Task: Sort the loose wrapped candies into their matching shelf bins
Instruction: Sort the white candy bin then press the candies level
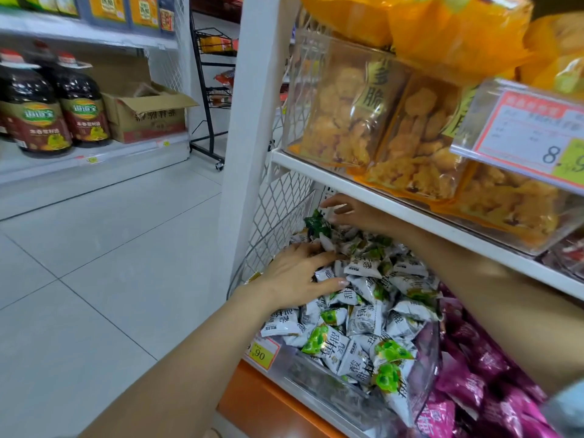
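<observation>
A clear plastic shelf bin [316,379] is heaped with white-and-green wrapped candies [363,317]. My left hand [300,273] lies flat on the heap's near left side, fingers straight and pointing right. My right hand [350,213] reaches under the upper shelf to the back of the bin, fingers spread loosely above a dark green wrapped candy [317,224] that sits on the pile; I cannot tell if it touches it. To the right, a second bin holds pink and purple wrapped candies [480,368].
A white shelf board [410,213] runs just above my right forearm, carrying clear boxes of yellow snack bags [373,121] and a price tag [531,134]. White wire mesh [278,210] closes the bin's left side. Oil bottles [57,102] and a cardboard box [145,115] stand across the tiled aisle.
</observation>
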### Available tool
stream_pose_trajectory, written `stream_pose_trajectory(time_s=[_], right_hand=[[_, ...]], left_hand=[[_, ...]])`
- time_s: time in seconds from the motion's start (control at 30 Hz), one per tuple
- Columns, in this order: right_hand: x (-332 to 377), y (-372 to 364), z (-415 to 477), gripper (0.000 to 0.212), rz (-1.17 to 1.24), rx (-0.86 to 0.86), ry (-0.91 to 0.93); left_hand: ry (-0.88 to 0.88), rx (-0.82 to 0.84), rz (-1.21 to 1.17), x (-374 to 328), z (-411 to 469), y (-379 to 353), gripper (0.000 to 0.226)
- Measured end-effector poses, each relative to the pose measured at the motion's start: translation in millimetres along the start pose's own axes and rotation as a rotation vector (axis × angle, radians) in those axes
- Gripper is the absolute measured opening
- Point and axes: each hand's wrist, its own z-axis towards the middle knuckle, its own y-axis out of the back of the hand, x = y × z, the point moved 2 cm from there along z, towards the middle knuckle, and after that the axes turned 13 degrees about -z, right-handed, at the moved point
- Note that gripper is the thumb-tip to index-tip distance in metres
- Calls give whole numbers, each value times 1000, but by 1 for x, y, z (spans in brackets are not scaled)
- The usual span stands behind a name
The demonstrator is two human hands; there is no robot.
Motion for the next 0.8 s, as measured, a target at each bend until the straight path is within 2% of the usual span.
stream_pose_trajectory(time_s=[0.17, 0.43, 0.63, 0.73, 0.8], right_hand=[[4, -16, 23, 59, -255, 147, 32], [8, -15, 36, 58, -502, 233, 26], [8, -14, 33, 48, -468, 214, 88], [6, -12, 25, 33, -348, 110, 57], [6, -7, 20, 34, -210, 2, 76]], left_hand=[[-19, 23, -50, -1, -2, 3, 70], [18, -13, -305, 2, -5, 13, 66], [35, -26, -266, 3, -4, 12, 70], [9, -13, -222, 2, -4, 10, 65], [-19, -7, -188, 1, -5, 9, 62]])
